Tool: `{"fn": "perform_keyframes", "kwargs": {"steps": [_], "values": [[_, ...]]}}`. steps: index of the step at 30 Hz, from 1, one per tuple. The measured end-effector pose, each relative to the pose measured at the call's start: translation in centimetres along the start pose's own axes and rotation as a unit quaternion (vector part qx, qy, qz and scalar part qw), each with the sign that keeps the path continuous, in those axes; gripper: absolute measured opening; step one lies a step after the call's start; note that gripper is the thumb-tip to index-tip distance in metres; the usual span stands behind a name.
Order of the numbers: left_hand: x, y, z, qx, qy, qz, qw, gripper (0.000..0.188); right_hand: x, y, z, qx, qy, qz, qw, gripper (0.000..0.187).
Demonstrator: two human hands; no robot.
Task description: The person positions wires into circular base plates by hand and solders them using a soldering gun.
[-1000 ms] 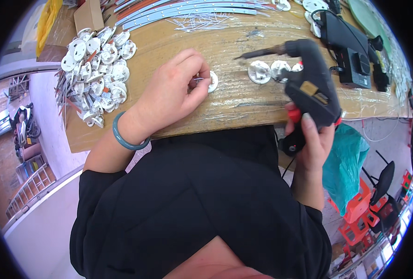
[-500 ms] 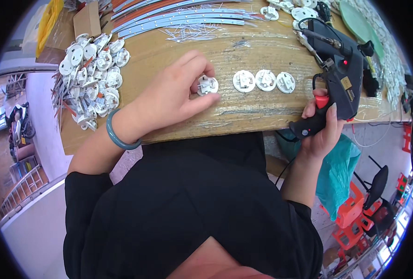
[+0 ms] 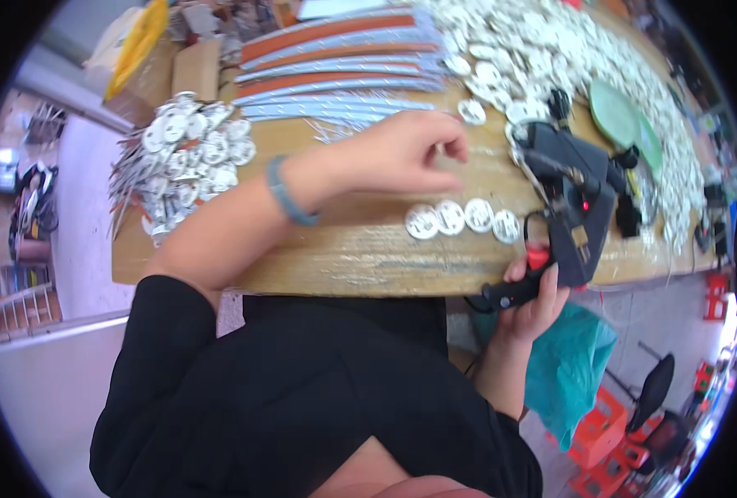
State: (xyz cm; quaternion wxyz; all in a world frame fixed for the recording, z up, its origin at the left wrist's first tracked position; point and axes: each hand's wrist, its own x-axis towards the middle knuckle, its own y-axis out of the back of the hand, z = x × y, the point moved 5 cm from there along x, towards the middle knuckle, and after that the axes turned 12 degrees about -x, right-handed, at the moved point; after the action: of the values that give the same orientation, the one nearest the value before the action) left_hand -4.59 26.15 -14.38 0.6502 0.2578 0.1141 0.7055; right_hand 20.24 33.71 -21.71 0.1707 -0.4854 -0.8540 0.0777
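Observation:
My left hand (image 3: 410,153) is raised above the wooden table, fingers loosely bent and the thumb apart from them. Nothing shows between them, though the hand is a little blurred. Nearer to me lies a short row of several round white plastic discs (image 3: 479,215) with small fittings on top. At the right end of the row, my right hand (image 3: 534,303) grips the handle of a black soldering gun (image 3: 583,224). Its red trigger (image 3: 538,256) sits by my fingers, and a small red light glows on its body.
At the left lies a heap of white discs with wires (image 3: 194,149). Blue and orange LED strips (image 3: 335,62) lie at the back, with thin white wires near them. Many white parts (image 3: 534,50) cover the far right, beside a green dish (image 3: 613,112). A teal bag (image 3: 572,357) hangs below the edge.
My left hand has let go of a disc, which now lies at the left end of the row, and has moved right and farther away. The view has shifted; the right hand keeps its grip.

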Motion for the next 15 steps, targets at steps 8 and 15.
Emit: {"fn": "perform_keyframes", "kwargs": {"steps": [8,15], "values": [[8.4,-1.3,-6.2,0.269,0.072,0.138,0.951,0.036,-0.1,-0.3,-0.1,-0.008,0.026,-0.008,1.000,0.031],[8.5,-0.1,-5.3,0.245,0.018,0.168,0.955,0.029,0.2,-0.6,-0.2,-0.013,0.034,-0.009,0.999,0.031]]}}
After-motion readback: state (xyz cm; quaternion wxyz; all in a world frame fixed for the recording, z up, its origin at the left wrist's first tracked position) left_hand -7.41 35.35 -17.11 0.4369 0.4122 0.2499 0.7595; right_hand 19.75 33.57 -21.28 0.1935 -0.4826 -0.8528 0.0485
